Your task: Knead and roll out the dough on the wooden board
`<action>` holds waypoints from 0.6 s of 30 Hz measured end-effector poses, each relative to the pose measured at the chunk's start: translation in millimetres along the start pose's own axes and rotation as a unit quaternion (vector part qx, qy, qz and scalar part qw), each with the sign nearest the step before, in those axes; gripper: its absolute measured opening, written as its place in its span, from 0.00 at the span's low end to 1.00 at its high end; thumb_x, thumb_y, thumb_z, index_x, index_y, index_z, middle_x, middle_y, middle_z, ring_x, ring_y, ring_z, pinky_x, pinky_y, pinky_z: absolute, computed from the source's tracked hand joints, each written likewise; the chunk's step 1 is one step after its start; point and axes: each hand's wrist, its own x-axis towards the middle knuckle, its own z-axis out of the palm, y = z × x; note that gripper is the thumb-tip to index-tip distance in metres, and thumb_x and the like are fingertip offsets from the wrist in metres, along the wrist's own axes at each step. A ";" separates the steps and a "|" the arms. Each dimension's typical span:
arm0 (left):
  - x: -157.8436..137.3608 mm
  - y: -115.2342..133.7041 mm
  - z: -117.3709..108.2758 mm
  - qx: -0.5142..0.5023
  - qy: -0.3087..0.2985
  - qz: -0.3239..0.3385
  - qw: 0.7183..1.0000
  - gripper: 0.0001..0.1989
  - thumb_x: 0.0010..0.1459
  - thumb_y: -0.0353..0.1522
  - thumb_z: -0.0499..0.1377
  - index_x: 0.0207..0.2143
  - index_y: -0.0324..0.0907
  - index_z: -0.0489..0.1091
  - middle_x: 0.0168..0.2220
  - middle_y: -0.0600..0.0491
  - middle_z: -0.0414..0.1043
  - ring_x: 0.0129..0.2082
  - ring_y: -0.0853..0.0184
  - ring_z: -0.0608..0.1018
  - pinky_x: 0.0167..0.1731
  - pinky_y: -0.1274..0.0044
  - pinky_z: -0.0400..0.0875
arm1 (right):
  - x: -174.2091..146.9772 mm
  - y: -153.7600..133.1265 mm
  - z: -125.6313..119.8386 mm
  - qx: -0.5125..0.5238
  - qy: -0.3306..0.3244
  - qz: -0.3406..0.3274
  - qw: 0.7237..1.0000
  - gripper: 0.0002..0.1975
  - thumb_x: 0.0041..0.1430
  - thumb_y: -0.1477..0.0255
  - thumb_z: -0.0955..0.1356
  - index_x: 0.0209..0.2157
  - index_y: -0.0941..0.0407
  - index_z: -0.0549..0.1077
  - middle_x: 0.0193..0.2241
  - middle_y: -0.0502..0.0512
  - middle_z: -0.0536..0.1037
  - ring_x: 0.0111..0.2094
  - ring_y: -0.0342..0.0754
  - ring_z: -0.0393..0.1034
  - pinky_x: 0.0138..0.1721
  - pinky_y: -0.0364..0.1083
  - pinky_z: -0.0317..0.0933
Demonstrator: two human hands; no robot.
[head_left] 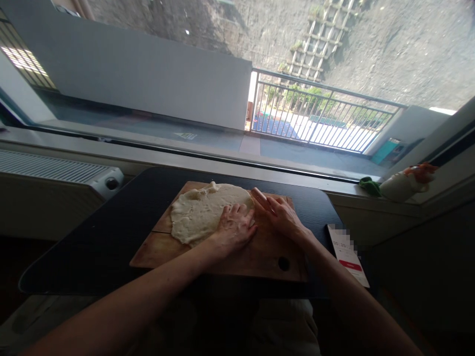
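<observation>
A flat, uneven sheet of pale dough [202, 212] lies on a wooden cutting board [163, 247], with a small raised lump at its far edge. My left hand [235, 227] rests on the right part of the dough, fingers spread and palm down. To the right of it, my right hand [284, 217] is closed around a wooden rolling pin [261, 198], whose far end sticks out past the fingers. The pin is at the dough's right edge, over the board; whether it touches the dough I cannot tell.
The board is on a dark table [100, 237]. A phone [347, 254] with a timer lies at the table's right. On the windowsill stand a pale pot [399, 187] and a green cloth-like thing [369, 186]. A radiator [63, 170] is at the left.
</observation>
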 end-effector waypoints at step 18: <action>51.9 -142.5 30.2 0.019 0.006 -0.165 0.986 0.20 0.62 0.42 0.45 0.47 0.44 0.70 0.44 0.45 0.71 0.47 0.56 0.69 0.48 0.64 0.55 | 6.4 -50.1 20.7 -0.082 -0.014 0.017 0.996 0.30 0.65 0.55 0.54 0.62 0.56 0.53 0.62 0.57 0.57 0.64 0.54 0.41 0.61 0.54 0.37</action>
